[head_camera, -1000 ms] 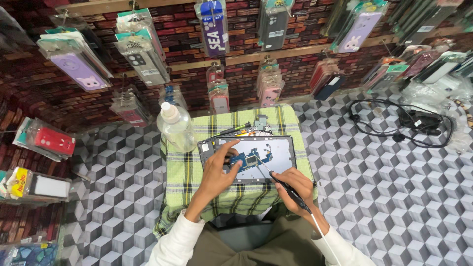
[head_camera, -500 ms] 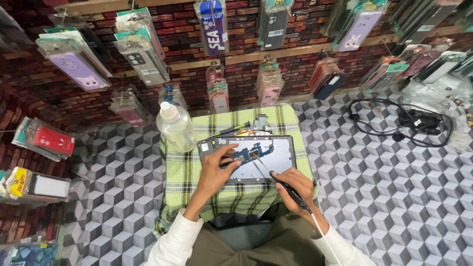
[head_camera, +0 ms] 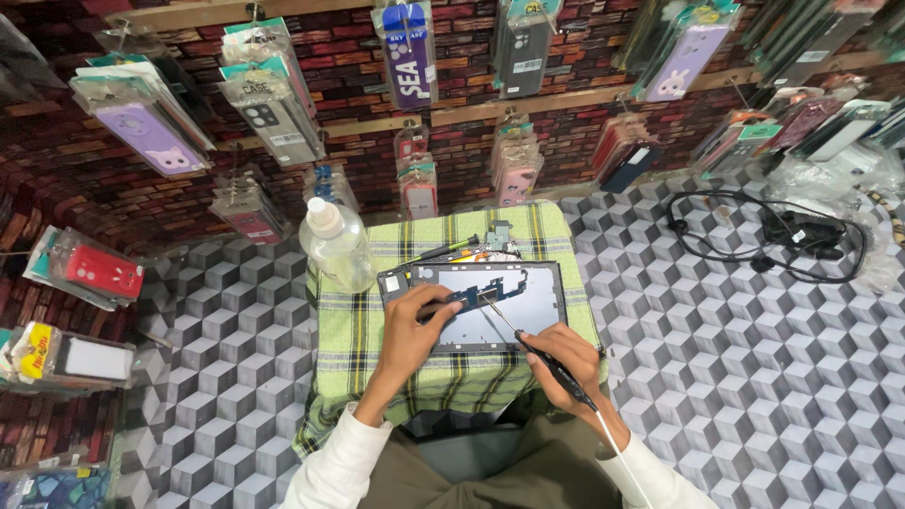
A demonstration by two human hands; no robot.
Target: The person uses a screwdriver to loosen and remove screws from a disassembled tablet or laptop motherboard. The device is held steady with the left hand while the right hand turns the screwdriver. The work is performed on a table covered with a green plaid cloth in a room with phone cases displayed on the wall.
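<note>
Across the back, at twelve o'clock, a brick-patterned wall point(head_camera: 141, 203) carries rows of hanging phone cases point(head_camera: 151, 141) in clear packets. Below it the floor point(head_camera: 754, 377) shows a grey cube pattern, with a coil of black cable point(head_camera: 764, 231) at two o'clock. At the centre stands a small surface under a green checked cloth point(head_camera: 377, 368). On it lies an opened tablet frame point(head_camera: 500, 306), long axis running nine to three, with a blue circuit board point(head_camera: 485, 294) inside its upper half. A clear plastic bottle point(head_camera: 337, 247), its contents not discernible, stands just beside the frame at ten o'clock. A black screwdriver point(head_camera: 443, 251) rests at twelve, near small parts.

The left hand point(head_camera: 410, 330) presses on the frame's left part, fingers pinching toward the board. The right hand point(head_camera: 561, 363) is wrapped round a black pen-like tool point(head_camera: 542, 356), whose thin tip slants to eleven o'clock and meets the board. The left hand is nearer the board.
</note>
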